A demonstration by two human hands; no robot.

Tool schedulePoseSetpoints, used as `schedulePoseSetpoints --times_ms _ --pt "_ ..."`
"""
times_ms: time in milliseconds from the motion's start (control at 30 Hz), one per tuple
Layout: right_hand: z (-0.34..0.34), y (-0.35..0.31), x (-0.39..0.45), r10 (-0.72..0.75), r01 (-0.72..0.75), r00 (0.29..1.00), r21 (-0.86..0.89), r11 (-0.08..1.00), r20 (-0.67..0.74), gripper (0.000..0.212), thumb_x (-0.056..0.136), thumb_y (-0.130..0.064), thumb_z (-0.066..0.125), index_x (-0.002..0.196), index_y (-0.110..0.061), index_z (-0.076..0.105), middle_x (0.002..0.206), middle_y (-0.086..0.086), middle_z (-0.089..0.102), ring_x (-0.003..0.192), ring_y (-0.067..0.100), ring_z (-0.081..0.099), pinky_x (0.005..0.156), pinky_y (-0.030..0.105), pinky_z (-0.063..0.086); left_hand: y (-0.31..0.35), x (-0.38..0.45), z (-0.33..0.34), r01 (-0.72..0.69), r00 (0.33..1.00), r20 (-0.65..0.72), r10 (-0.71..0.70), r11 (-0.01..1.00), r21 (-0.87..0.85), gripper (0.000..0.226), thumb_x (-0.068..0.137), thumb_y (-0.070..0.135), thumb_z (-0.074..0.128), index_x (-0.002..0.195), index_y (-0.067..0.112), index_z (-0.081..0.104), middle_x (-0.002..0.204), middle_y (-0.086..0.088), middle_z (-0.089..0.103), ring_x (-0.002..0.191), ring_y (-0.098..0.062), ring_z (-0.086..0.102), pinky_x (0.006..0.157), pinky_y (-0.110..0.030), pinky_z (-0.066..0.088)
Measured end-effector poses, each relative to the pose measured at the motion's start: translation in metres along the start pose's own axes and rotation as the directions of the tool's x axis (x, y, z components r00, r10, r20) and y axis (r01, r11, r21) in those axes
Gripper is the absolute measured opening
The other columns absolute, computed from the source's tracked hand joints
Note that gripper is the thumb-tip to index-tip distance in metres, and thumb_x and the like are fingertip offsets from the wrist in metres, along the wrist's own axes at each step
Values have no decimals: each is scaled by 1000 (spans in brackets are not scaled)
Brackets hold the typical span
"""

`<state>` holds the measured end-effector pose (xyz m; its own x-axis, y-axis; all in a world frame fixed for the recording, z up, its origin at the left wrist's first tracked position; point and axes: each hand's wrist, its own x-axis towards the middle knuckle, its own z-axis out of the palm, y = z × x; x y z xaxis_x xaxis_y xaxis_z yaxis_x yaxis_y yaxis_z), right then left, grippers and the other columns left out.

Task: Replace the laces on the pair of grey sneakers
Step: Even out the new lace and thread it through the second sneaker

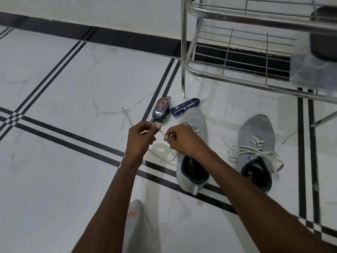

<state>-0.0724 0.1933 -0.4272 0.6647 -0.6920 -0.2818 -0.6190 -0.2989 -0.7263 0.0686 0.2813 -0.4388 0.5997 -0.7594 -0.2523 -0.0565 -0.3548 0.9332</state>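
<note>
**Lace held between both hands, beside the near sneaker**

Cream lace (162, 133) pinched at two points: left hand (140, 138) gripping one stretch between thumb and curled fingers, right hand (182, 139) pinching the next stretch just beside it. Short span pulled taut between the two hands, raised above the floor (63, 88). Rest of the lace trailing down in a loose loop on the tile, running toward the eyelets of the near grey sneaker (193, 152).

Near sneaker flat on the floor, toe pointing away, heel across a black double stripe; only the lowest eyelets threaded, as far as visible behind the right hand. Second grey sneaker (257, 152) well apart to the right, also toe away, laced with loose cream ends spilling to both sides.

Beyond the near sneaker's toe: dark shoe-polish sponge case (161, 110) with a red ring mark, and a blue spray can (185, 107) lying on its side, just beside each other. Metal shoe rack (237, 77) standing behind, toward the wall. Grey sock with orange lettering (135, 212) at the bottom edge.
</note>
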Motion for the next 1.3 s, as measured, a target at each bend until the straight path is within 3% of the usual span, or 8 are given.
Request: schedulePoseSetpoints --times_ms 100,200,300,467,667,800,1000,1300 --pt "-7 3 -2 34 -34 999 30 999 15 21 96 -21 61 109 -16 76 90 5 77 77 16 71 70 23 56 3 -5 12 80 996 57 -68 962 -261 34 93 26 73 109 -3 66 100 -10 78 70 -13 66 63 -25 53" --pt "-31 18 -7 118 -107 988 107 989 -101 18 90 -19 65 102 -20 78 89 -3 75 80 9 67 65 14 45 6 -3 26 58 998 34 -50 946 -318 26 92 16 74 105 -5 68 91 -18 76 65 -17 66 63 -26 56" --pt "-59 38 -17 256 -234 953 142 962 -161 12 84 -22 71 95 -22 76 87 -9 71 83 8 65 63 13 44 4 0 46 -22 998 53 34 977 -212 15 91 7 74 98 -6 73 81 -22 74 62 -21 66 64 -29 59" --pt "-50 44 -22 394 -393 917 -34 919 64 41 76 -33 78 111 -23 60 108 2 63 94 19 62 70 29 48 -8 8 64 -162 981 113 155 985 56 11 95 15 71 96 6 78 79 -5 76 69 -11 72 65 -23 56" --pt "-26 45 -30 288 -339 932 -250 907 -220 33 84 -30 73 107 -8 63 107 11 64 93 29 64 67 29 42 -6 11 82 -257 955 212 208 935 244 8 90 22 75 93 17 80 83 8 76 74 -3 69 70 -17 54" --pt "-43 60 -26 343 -358 909 -22 933 -238 17 82 -26 74 94 -14 80 94 6 76 89 25 70 78 33 56 -1 9 90 -252 956 239 171 896 366 6 85 21 77 89 18 81 79 12 69 67 6 60 64 -2 41" --pt "-53 77 -28 521 -450 851 423 787 -64 11 82 -7 75 87 -14 81 83 9 76 72 16 68 57 25 56 3 3 96 -266 953 241 182 883 386 6 80 18 80 86 18 82 76 12 68 67 13 59 62 0 38" --pt "-59 78 -29 539 -469 841 556 686 45 8 83 1 74 86 -5 79 79 12 72 70 16 65 55 25 57 -1 -5 102 -278 953 251 171 825 492 15 81 36 80 93 27 82 102 7 72 90 -12 64 76 -32 53"
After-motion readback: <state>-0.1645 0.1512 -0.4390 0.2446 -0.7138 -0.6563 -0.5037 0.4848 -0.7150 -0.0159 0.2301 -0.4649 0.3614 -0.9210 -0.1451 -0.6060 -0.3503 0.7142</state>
